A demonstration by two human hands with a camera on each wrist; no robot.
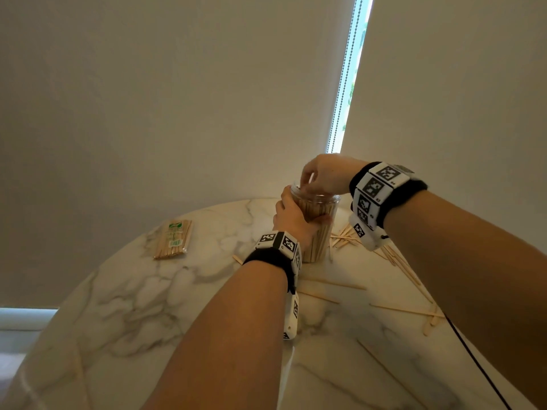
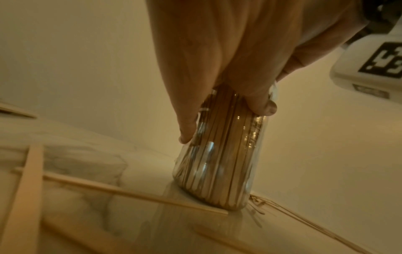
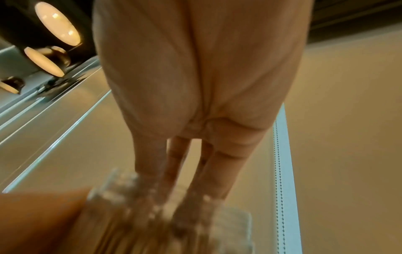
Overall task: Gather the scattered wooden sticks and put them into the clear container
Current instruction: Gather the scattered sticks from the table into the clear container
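My left hand (image 1: 291, 216) wraps the upper part of the clear container (image 1: 319, 232), thumb on one side and fingers curled round the other, so my grip there is closed firmly on the wall. The container stands upright on the marble tabletop (image 1: 148, 306), near its far edge, and is packed with wooden sticks (image 2: 219, 165) standing on end. From the left wrist view the base sits flat on the tabletop, with one loose stick (image 2: 121, 190) running up to touch its foot.

My right hand (image 1: 322, 173) is bent down over the container's open mouth, fingertips (image 3: 165, 178) dipping inside the rim. The right wrist view is blurred there, so I cannot tell whether that grip has hold of anything.

More scattered sticks (image 1: 346, 236) lie in a loose heap just right of the container, and others (image 1: 402, 310) lie singly across the near right part of the tabletop. One wider flat stick (image 1: 430, 324) lies near the right edge.

Well apart to the left lies a sealed packet of sticks (image 1: 174, 239) with a green and white label; its writing is too small to read. Both wrists carry bands with black-and-white square markers (image 1: 374, 186); small digits are printed beside them, but I cannot read them reliably.
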